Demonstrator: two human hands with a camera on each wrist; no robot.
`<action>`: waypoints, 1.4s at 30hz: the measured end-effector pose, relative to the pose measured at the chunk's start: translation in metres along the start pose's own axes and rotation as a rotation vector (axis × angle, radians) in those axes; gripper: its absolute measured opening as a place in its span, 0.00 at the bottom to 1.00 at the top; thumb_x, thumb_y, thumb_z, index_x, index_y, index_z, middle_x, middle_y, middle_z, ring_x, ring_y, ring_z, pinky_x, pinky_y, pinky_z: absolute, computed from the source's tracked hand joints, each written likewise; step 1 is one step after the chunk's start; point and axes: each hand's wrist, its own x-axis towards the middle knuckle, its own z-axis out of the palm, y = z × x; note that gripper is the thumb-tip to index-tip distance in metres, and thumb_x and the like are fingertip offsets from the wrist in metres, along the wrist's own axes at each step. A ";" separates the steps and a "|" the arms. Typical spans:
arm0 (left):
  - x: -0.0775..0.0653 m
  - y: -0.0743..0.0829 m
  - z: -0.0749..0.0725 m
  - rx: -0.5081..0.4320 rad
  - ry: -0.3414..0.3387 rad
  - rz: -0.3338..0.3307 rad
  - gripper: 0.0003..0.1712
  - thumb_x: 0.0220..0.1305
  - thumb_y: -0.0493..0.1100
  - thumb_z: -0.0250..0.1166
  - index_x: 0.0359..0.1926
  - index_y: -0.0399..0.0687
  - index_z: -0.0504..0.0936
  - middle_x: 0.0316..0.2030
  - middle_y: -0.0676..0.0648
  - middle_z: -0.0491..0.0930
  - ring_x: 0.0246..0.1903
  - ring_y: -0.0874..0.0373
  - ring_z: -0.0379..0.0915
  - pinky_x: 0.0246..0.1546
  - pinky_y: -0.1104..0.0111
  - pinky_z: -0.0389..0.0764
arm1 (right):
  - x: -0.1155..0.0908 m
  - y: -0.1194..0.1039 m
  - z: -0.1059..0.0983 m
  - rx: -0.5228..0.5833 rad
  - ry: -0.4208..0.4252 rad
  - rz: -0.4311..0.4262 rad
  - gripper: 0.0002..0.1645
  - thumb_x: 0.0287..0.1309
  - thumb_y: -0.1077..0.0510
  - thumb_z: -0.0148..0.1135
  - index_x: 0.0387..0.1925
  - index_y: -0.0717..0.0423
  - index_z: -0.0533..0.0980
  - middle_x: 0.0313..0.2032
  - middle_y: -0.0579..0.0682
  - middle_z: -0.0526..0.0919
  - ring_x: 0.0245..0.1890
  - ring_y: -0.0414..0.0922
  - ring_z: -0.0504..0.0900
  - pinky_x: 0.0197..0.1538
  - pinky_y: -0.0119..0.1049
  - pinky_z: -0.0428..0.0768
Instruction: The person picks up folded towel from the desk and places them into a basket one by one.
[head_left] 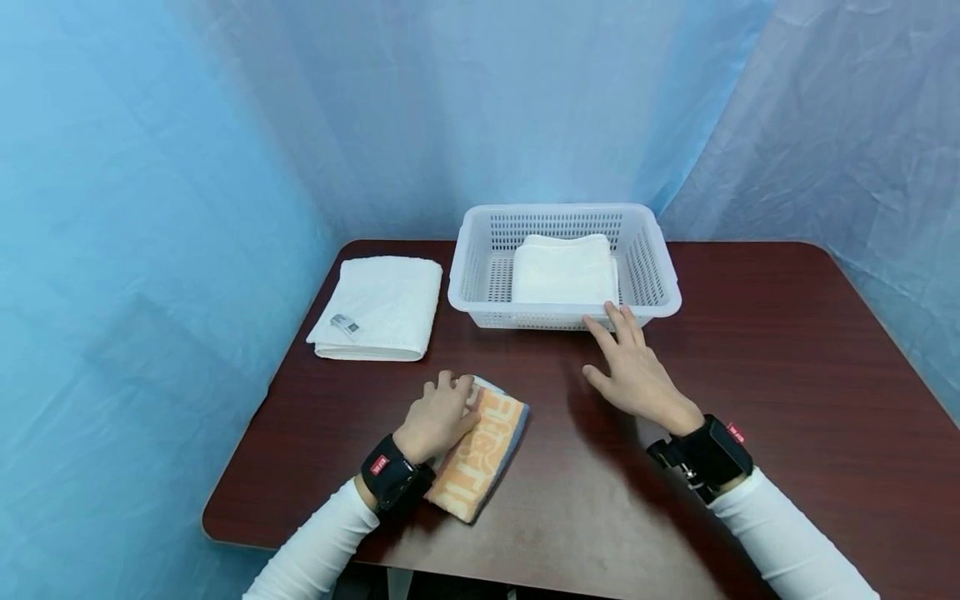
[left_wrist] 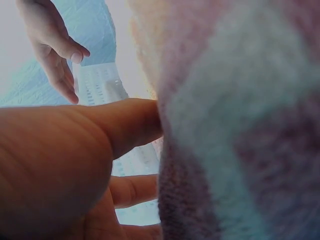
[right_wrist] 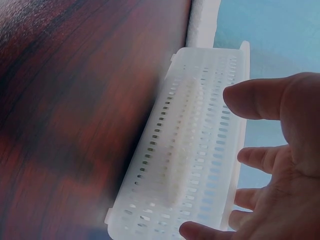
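A folded orange towel (head_left: 480, 454) with pale lettering and a blue-grey edge lies slanted on the table. My left hand (head_left: 438, 417) rests on its upper left part, thumb and fingertips against the cloth. In the left wrist view, that towel (left_wrist: 240, 120) fills the right side as a blurred pink and white surface, touched by the thumb (left_wrist: 135, 122). My right hand (head_left: 633, 371) is spread at the front rim of a white plastic basket (head_left: 480, 317), holding nothing; contact with the rim is unclear. A folded white towel (head_left: 566, 271) sits inside the basket.
Left of the basket lies a larger folded white towel (head_left: 378, 304) with a small label. Everything stands on a dark red-brown table (head_left: 787, 375) with rounded corners. Light blue sheeting (head_left: 540, 108) hangs behind and beside it.
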 end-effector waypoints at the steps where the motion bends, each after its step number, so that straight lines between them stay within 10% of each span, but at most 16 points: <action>1: 0.000 0.001 0.000 -0.002 0.000 0.002 0.29 0.70 0.48 0.63 0.66 0.42 0.68 0.59 0.31 0.66 0.47 0.35 0.70 0.30 0.51 0.79 | 0.000 0.000 0.000 0.001 -0.002 0.002 0.40 0.66 0.58 0.59 0.75 0.62 0.56 0.76 0.67 0.41 0.77 0.63 0.35 0.59 0.72 0.64; 13: 0.007 0.010 0.005 -0.013 -0.030 0.020 0.28 0.70 0.48 0.62 0.65 0.43 0.68 0.58 0.32 0.67 0.46 0.37 0.69 0.30 0.53 0.78 | 0.000 0.000 -0.003 0.034 -0.024 0.004 0.41 0.66 0.58 0.59 0.75 0.62 0.55 0.76 0.68 0.41 0.77 0.64 0.34 0.71 0.66 0.45; 42: 0.013 0.028 0.006 0.008 -0.041 0.059 0.26 0.69 0.48 0.62 0.64 0.44 0.70 0.55 0.35 0.69 0.45 0.41 0.69 0.30 0.55 0.78 | -0.010 -0.008 -0.004 0.030 -0.043 0.001 0.41 0.67 0.57 0.59 0.76 0.59 0.54 0.76 0.69 0.38 0.75 0.67 0.33 0.71 0.67 0.43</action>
